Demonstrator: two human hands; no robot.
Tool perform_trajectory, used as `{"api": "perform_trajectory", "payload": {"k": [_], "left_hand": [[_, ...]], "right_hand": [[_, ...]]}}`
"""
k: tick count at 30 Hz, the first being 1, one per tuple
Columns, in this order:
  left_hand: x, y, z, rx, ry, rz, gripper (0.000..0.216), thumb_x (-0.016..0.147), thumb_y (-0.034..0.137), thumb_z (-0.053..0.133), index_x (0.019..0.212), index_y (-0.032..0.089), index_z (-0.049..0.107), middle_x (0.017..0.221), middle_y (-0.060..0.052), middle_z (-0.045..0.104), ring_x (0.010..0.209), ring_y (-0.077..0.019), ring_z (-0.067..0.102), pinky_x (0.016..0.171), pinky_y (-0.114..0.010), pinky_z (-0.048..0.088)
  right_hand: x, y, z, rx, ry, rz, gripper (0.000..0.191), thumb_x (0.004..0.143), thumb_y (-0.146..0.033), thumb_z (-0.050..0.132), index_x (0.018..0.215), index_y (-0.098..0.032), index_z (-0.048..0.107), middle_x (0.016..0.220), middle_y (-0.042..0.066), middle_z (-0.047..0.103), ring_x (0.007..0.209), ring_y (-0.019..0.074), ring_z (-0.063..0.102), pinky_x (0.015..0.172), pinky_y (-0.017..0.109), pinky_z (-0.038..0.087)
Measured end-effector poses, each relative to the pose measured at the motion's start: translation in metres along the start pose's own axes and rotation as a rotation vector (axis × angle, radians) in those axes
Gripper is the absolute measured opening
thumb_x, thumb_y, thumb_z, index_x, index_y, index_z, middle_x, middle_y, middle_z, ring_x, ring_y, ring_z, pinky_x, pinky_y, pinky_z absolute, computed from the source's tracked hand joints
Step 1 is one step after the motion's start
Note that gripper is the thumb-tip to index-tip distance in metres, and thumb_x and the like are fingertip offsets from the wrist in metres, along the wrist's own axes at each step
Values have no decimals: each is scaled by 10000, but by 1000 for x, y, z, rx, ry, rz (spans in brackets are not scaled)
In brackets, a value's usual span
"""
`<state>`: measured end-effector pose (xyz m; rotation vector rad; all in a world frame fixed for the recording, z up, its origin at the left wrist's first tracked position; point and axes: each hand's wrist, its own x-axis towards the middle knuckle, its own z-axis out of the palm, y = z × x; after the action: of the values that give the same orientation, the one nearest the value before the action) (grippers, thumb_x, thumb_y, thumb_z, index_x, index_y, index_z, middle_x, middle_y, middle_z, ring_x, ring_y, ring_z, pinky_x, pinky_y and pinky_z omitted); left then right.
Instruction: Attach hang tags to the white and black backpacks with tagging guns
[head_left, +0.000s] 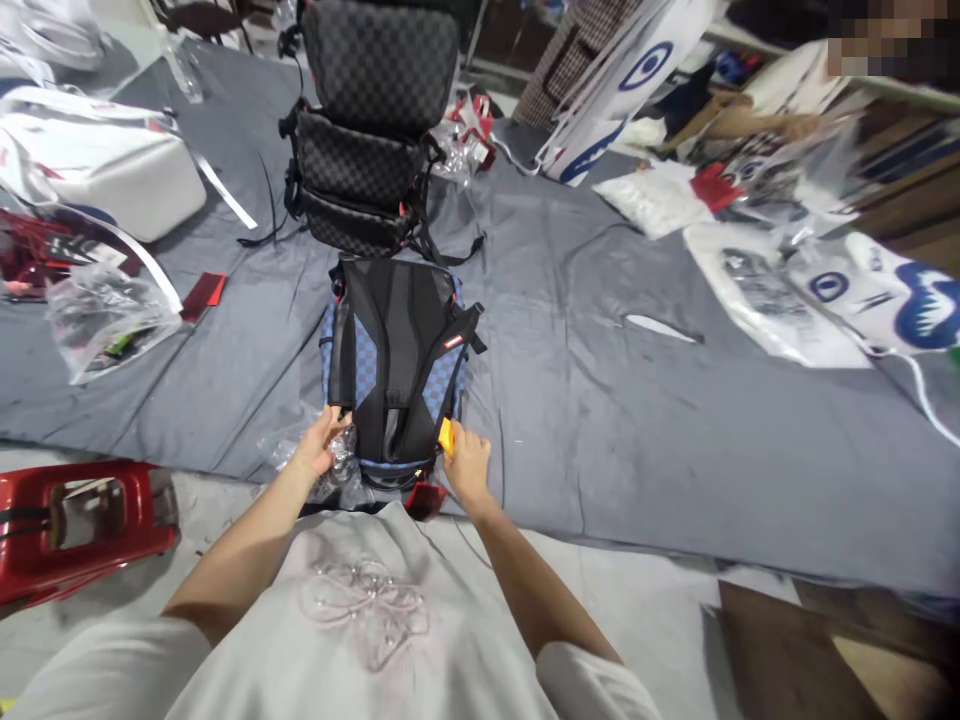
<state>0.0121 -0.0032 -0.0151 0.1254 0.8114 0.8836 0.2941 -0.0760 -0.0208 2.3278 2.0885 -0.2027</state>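
Note:
A blue-checked backpack [401, 345] with black straps lies back side up before me on the cloth-covered table. My left hand [324, 442] is at its lower left side, fingers closed on the end of the left shoulder strap [343, 350]. Crumpled clear plastic [346, 458] lies beneath and beside that hand. At the lower right side, my right hand [468, 464] is closed around a small yellow-orange object [446, 437], held against the backpack's edge; its kind cannot be made out. A red item [426, 501] shows below the backpack's bottom.
A dark checked backpack [360, 160] lies just beyond, with a white bag [105, 165] and a plastic pouch [109, 315] to the left. On the right are printed white bags [885, 290] and a thin white blade-like item [661, 327]. Another person's arm [739, 122] reaches in. A red stool [142, 510] stands lower left.

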Motion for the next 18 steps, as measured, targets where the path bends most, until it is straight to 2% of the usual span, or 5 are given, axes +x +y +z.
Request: {"api": "perform_trajectory", "payload": {"k": [4,8,14,18], "left_hand": [[1,-2,-2,-20,-4,10,524,779,512,779,1166,207,600,902,-27,742,748,-177,726,671,-250,573],[0,-1,-3,-32,-17,8,598,780,557,761,1220,195,579,921,-39,747,789,-187,737,704,-258,583],[-3,1,0,-48,-70,5,683,741,562,793,1263,195,550,976,-66,752,914,-231,742,780,-315,599],[-6,2,4,-59,-111,2,661,761,572,770,1266,203,556,1029,-84,748,967,-251,736,808,-344,602]], "right_hand": [[0,2,4,30,-4,8,542,873,-145,512,1408,-87,445,1100,141,625,1009,251,528,888,370,378],[-4,8,-2,30,-34,1,537,884,-152,504,1415,-105,441,1091,137,622,985,250,543,862,357,396],[-28,15,-12,12,-109,-7,472,909,-147,480,1381,-142,477,978,92,647,920,222,601,819,312,434],[-41,14,-9,-3,-139,63,432,943,-193,465,1373,-162,484,975,90,673,858,196,644,708,269,439]]}}
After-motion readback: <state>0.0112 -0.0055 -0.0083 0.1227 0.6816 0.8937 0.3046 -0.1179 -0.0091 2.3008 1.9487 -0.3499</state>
